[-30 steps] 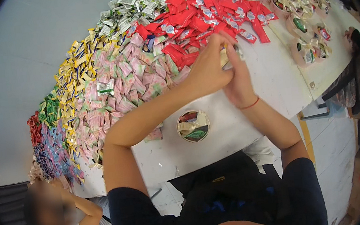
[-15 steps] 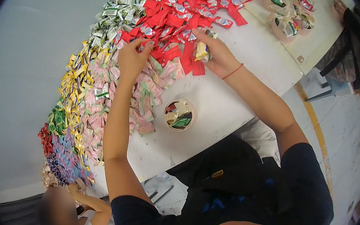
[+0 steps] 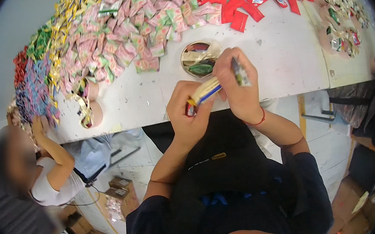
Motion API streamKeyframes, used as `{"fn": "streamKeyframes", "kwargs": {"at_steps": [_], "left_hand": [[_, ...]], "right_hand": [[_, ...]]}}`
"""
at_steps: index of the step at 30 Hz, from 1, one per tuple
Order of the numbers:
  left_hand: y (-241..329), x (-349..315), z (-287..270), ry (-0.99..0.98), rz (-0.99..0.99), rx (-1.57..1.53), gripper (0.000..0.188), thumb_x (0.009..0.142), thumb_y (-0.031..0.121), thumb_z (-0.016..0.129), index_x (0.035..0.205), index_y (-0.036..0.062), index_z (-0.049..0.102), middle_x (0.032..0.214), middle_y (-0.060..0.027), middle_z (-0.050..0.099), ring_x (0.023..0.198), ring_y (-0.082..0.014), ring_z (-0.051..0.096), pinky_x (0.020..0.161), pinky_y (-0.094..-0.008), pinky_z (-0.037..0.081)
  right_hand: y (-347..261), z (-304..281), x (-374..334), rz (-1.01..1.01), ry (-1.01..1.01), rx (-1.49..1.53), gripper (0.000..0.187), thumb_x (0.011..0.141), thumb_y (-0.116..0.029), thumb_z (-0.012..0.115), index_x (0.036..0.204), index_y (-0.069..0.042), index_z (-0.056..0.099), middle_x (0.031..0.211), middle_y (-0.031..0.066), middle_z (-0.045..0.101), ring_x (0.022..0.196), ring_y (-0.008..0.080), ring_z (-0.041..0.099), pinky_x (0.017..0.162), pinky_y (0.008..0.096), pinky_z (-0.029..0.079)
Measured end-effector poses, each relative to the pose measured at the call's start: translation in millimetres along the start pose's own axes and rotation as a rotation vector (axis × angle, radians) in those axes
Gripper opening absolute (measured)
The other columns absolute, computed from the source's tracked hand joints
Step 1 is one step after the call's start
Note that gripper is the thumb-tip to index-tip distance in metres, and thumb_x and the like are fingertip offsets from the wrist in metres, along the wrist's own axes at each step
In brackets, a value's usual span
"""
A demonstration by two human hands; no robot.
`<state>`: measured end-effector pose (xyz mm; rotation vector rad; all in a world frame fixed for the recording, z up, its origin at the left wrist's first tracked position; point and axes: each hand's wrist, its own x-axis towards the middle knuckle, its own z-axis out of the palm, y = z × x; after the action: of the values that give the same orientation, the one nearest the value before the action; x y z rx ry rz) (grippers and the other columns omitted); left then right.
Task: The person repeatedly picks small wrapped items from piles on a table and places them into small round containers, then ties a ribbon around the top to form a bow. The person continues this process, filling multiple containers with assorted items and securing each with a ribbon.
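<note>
Closest to the viewer, just over the near edge of a white table [image 3: 150, 112], the left hand [image 3: 186, 110] is closing thumb and fingers around a small red packet [image 3: 191, 109], while the right hand [image 3: 238, 85] is curling around a silver packet [image 3: 241, 75]. A cream packet [image 3: 206, 90] with a blue stripe is bridging the gap between the two; which hand is bearing its weight, one cannot tell.

The step in hand is seemingly one of gathering and lining up sweets between the fingers. The next move is likely calling for a firm pinch on the cream packet and a slight loosening of the right fingers, with none of the bunch slipping.

Just beyond the right hand, a round tub [image 3: 182, 62] is standing on the table, showing a green packet and a cream ribbon inside. To the left, two ribboned tubs [image 3: 97, 112] are sitting near the edge, and a white-sleeved co-worker [image 3: 49, 181] is reaching toward the heaps.

Farther back, pink packets [image 3: 115, 51] are spreading across the table, with red sachets [image 3: 248, 0] lying to their right and yellow packets [image 3: 74, 4] to their left. At far right, more tubs [image 3: 327, 41] are standing clustered.
</note>
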<state>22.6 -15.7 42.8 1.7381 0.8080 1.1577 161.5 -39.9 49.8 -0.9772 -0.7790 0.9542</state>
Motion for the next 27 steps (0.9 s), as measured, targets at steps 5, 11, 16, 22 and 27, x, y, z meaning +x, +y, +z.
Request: {"fn": "streamKeyframes", "kwargs": {"at_steps": [5, 11, 16, 22, 27], "left_hand": [[-11, -9, -29, -0.251, -0.145, -0.038, 0.013, 0.082, 0.003, 0.069, 0.091, -0.0003, 0.061, 0.084, -0.0053, 0.057, 0.074, -0.0128, 0.053, 0.066, -0.0252, 0.041], [-35, 55, -54, -0.244, 0.004, 0.273, 0.054, 0.073, 0.012, 0.078, 0.125, 0.0100, 0.061, 0.108, -0.0017, 0.060, 0.062, -0.0061, 0.036, 0.051, -0.0222, 0.033], [-65, 101, -50, -0.615, 0.035, 0.397, 0.061, 0.070, 0.024, 0.077, 0.126, 0.0120, 0.058, 0.120, -0.0134, 0.062, 0.107, -0.0308, 0.060, 0.087, -0.0412, 0.048], [-75, 100, -39, -0.550, -0.055, 0.394, 0.050, 0.071, 0.022, 0.075, 0.117, 0.0097, 0.059, 0.115, -0.0089, 0.065, 0.104, -0.0290, 0.061, 0.084, -0.0397, 0.049], [-88, 84, -41, -0.484, -0.108, 0.078, 0.041, 0.084, 0.011, 0.067, 0.123, 0.0084, 0.056, 0.117, -0.0055, 0.063, 0.098, -0.0177, 0.062, 0.087, -0.0333, 0.050]], "right_hand": [[-10, -29, -1, -0.024, -0.507, -0.391, 0.024, 0.081, -0.007, 0.074, 0.103, -0.004, 0.067, 0.092, 0.0074, 0.066, 0.087, 0.0146, 0.062, 0.080, 0.0273, 0.048], [-39, -42, 15, -0.069, -0.385, -0.900, 0.021, 0.081, -0.011, 0.075, 0.098, -0.004, 0.067, 0.095, 0.0113, 0.069, 0.086, 0.0194, 0.067, 0.074, 0.0290, 0.050], [-30, -25, 24, -0.404, -0.446, -1.129, 0.023, 0.074, -0.009, 0.075, 0.096, -0.008, 0.067, 0.081, 0.0094, 0.062, 0.072, 0.0299, 0.061, 0.061, 0.0373, 0.049], [-35, -27, 41, -0.480, -0.490, -1.323, 0.034, 0.063, -0.002, 0.071, 0.096, -0.011, 0.068, 0.089, 0.0067, 0.062, 0.080, 0.0276, 0.062, 0.063, 0.0377, 0.051], [-43, -15, 61, -0.460, -0.849, -1.536, 0.030, 0.064, 0.002, 0.065, 0.092, -0.009, 0.066, 0.088, 0.0060, 0.063, 0.090, 0.0245, 0.062, 0.061, 0.0370, 0.053]]}}
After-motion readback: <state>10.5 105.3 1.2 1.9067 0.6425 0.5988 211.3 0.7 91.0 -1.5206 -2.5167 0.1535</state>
